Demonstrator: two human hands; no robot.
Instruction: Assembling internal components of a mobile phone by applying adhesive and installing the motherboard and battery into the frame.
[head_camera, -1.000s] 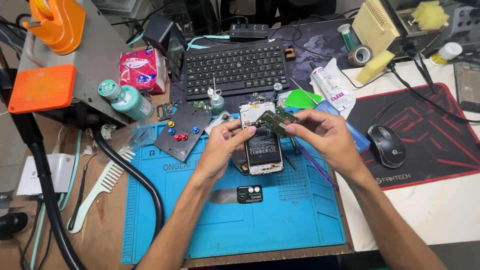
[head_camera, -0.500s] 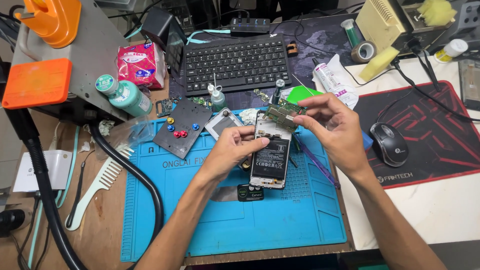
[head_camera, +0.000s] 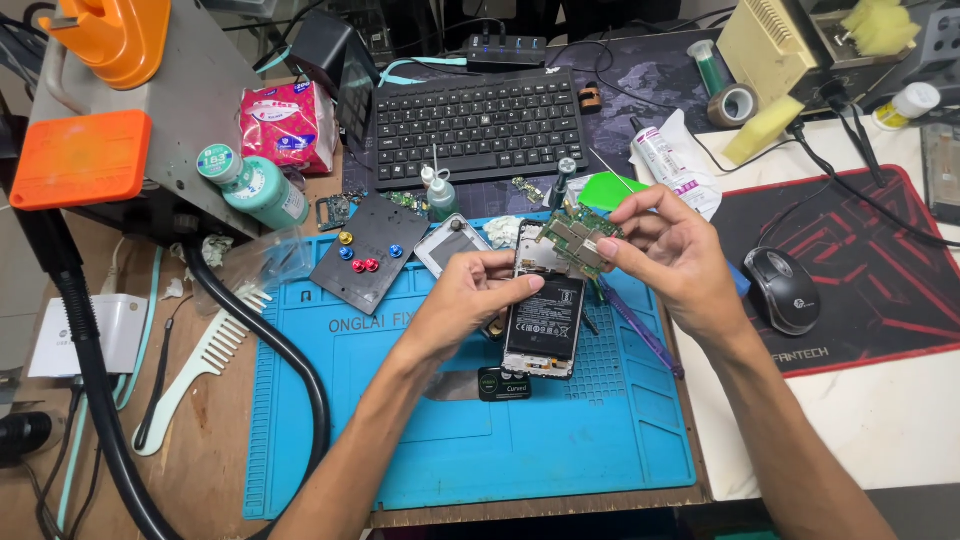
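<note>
An opened phone (head_camera: 542, 320) with its back off and black battery showing lies on the blue repair mat (head_camera: 560, 440). My left hand (head_camera: 470, 300) grips the phone's left edge near the top. My right hand (head_camera: 675, 255) pinches a green circuit board (head_camera: 578, 240) just above the phone's top end. A small black tool (head_camera: 503, 384) lies on the mat below the phone.
A dark tray with coloured screws (head_camera: 365, 255) and a phone back cover (head_camera: 450, 243) sit up left on the mat. A keyboard (head_camera: 478, 125), small dropper bottle (head_camera: 438, 195), black hose (head_camera: 260, 340), white comb (head_camera: 195, 375) and mouse (head_camera: 785, 290) on a red-edged pad surround the mat.
The phone has moved down the mat and now shows its battery side. My right hand has kept the circuit board near the phone's top while both hands shifted slightly lower.
</note>
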